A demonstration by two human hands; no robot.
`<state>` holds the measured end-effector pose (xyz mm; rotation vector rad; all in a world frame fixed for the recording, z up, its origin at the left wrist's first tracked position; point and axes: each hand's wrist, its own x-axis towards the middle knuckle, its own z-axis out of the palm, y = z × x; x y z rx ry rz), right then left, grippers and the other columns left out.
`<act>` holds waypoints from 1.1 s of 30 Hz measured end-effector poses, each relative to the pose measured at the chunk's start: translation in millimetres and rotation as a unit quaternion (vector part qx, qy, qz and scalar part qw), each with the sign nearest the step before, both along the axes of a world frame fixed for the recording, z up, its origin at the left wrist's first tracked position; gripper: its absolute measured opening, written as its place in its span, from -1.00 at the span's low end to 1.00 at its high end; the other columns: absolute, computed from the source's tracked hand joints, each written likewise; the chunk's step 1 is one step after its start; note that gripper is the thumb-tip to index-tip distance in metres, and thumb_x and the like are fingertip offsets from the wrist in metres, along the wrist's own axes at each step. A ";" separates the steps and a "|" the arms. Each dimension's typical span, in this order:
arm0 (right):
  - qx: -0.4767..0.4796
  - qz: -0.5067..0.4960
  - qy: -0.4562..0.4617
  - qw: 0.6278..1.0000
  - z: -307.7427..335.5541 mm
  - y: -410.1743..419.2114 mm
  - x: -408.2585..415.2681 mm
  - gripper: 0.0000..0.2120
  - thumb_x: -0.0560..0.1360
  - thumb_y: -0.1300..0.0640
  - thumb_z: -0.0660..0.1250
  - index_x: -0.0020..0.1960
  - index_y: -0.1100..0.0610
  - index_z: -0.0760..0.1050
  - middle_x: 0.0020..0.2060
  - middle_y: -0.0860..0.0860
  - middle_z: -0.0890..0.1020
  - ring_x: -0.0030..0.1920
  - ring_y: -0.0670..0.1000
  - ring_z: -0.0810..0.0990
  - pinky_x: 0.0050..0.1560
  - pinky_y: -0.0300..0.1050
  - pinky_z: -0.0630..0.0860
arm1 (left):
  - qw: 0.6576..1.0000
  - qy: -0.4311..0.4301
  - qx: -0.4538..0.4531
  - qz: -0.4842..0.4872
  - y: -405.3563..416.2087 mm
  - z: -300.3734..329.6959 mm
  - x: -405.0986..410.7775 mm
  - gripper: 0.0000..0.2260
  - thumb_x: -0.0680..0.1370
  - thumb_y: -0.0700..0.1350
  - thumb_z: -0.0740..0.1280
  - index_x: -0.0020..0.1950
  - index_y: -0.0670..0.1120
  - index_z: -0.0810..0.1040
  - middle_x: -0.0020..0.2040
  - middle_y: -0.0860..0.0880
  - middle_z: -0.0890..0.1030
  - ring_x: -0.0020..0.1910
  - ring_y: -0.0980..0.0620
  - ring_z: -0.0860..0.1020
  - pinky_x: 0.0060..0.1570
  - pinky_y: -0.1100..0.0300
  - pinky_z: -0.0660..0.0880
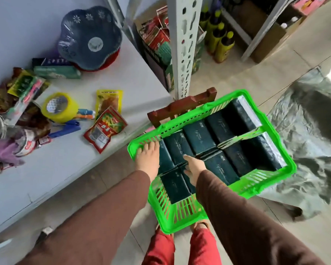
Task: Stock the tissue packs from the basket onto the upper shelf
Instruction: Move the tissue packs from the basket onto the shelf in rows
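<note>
Step in hand, as judged: picking a load out of the basket point(271, 131); nothing has left it in this view. The green basket sits on a dark red wooden stool point(180, 108), just beside the edge of the white shelf point(141, 77).

Tissue packs point(199, 136): dark green, packed in two rows either side of the folded-down green handle, filling most of the basket. None lies on the shelf within view.

Left hand point(147, 155): fingers extended and lying over the basket's near-left rim, fingertips point(141, 149) on the slotted wall. Fingers look flat rather than curled round the rim; the thumb is hidden. Directly to the right of these fingers stands the leftmost pack, on edge.

Right hand point(193, 169): reaches down among the packs at the near end of the handle. The thumb lies on top of one pack; the other fingers dip into the gap below it, between that pack and the next one nearer the person. Looks like the start of a pinch on a pack edge, but how far they have closed I cannot tell.

Pose: both arms, in brown sleeves, stretch forward and down, forearms roughly parallel, wrists straight.

Next move, as judged: close the right fingers on a pack, lift it clear of its tight neighbours and of the handle, then carry it left and up to the shelf. The left hand probably needs to steady the basket, since it overhangs the stool.

Also on the shelf, well left of the fingers: snack packets point(103, 131), a yellow tape roll point(59, 107), a blue bowl point(90, 37).
</note>
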<state>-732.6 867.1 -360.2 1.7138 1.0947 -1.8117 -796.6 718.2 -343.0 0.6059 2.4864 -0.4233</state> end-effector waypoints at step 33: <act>0.125 0.472 0.516 0.703 441.4 -77.1 -49.4 -0.63 0.35 0.08 0.56 0.07 0.11 0.52 -0.12 0.02 0.66 -0.12 -0.03 0.60 -0.09 -0.13 0.55 | 0.780 0.042 0.434 0.448 -223.6 380.4 80.7 -0.28 0.27 0.14 0.62 0.35 0.20 0.38 0.20 0.10 0.57 0.14 0.04 0.56 0.18 -0.01 0.51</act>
